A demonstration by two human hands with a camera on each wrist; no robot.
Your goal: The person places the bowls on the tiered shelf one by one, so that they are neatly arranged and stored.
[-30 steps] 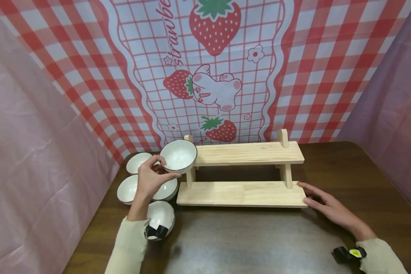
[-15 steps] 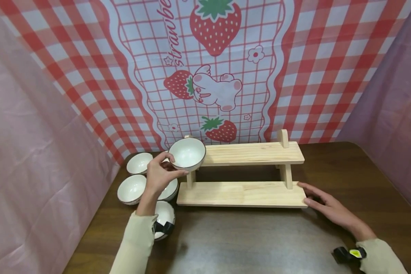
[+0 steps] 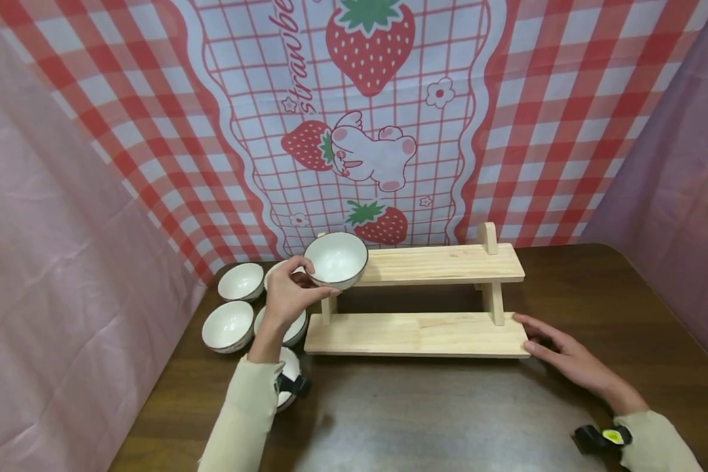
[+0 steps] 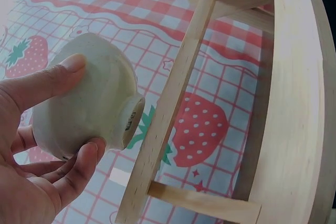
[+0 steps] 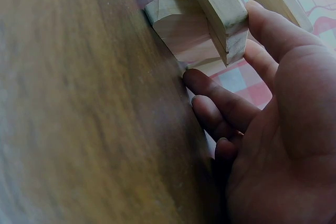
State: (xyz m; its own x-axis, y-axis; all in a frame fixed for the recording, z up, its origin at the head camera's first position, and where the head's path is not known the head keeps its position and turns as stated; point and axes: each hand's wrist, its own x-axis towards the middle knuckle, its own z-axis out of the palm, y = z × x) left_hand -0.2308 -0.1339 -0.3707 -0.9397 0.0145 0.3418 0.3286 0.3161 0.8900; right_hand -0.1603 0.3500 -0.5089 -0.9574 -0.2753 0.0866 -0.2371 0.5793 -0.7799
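My left hand point(image 3: 287, 295) grips a white bowl point(image 3: 337, 259) with a dark rim, thumb on one side and fingers on the other. The bowl is held tilted above the left end of the upper board of a two-tier wooden shelf point(image 3: 415, 333). In the left wrist view, the bowl's foot ring point(image 4: 133, 121) faces the board edge, apart from it. At the shelf's lower right end, my right hand point(image 3: 569, 359) holds the board by its corners, thumb in front and index finger behind. The right wrist view has this board end point(image 5: 231, 30) between thumb and fingers.
Several more white bowls stand left of the shelf, among them a back one point(image 3: 241, 282) and a left one point(image 3: 228, 326). Others are partly hidden by my left arm. The brown table point(image 3: 425, 413) extends in front, and a strawberry-print cloth point(image 3: 377, 164) hangs behind.
My left hand has carried the bowl to the right and slightly up, from the shelf's left side to over the upper board's left end. The right hand stays put.
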